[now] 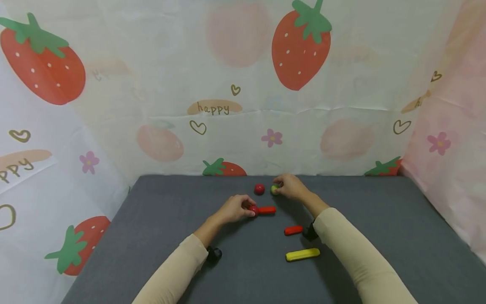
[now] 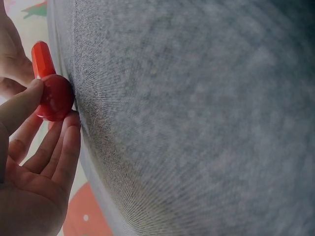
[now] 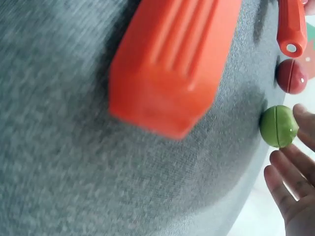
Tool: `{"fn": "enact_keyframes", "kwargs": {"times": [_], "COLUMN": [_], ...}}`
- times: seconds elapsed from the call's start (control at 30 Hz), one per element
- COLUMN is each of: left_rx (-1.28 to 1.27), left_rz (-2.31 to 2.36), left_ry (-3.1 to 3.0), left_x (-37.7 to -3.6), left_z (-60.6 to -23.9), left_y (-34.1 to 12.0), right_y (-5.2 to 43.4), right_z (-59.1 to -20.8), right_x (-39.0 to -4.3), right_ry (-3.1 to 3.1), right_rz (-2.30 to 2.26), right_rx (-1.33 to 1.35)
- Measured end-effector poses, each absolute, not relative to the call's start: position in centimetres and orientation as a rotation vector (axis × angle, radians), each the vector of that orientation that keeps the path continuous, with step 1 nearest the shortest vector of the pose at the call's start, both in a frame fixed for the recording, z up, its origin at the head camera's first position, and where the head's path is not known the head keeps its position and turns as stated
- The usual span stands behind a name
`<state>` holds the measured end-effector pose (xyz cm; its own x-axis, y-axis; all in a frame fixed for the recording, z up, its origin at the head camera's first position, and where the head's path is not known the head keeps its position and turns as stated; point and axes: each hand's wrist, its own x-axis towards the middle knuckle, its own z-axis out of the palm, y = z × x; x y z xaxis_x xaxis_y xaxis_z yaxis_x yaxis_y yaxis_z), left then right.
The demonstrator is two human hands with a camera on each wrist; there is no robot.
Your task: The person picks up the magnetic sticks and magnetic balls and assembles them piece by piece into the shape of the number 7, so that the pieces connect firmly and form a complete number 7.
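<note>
My left hand [image 1: 233, 209] pinches a red ball [image 1: 253, 209] on the grey counter [image 1: 152, 236], touching a red stick [image 1: 267, 210]. My right hand [image 1: 290, 186] has its fingers spread around a green ball [image 1: 274, 189], touching it; another red ball [image 1: 259, 188] sits just beside. I judge both hands are mid-grasp; next comes a firm lift. Near my right wrist lie a red block [image 1: 293, 230] and a yellow bar [image 1: 302, 254]. The backdrop reads "happy" [image 1: 213, 109].

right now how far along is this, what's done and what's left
Nothing looks finished: the pieces lie scattered on the grey mat. In hand: the left hand pinches a red ball beside a red bar; the right hand touches the green ball. Untouched: another red ball, a red block, a yellow bar.
</note>
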<state>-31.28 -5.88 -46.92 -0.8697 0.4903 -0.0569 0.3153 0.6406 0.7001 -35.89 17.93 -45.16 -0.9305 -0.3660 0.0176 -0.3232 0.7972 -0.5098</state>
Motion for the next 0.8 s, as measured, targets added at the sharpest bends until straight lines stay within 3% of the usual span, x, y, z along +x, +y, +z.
{"fn": "enact_keyframes", "kwargs": {"times": [0.8], "left_rx": [0.621], "left_rz": [1.056], "left_ry": [2.617], "left_x": [-31.26], "left_z": [-46.73], "left_y": [-5.81], "right_y": [17.35], "right_z": [-45.35], "right_x": [-35.69], "right_ry": [2.956], "right_rz": [-0.729], "right_rx": [-0.463]}}
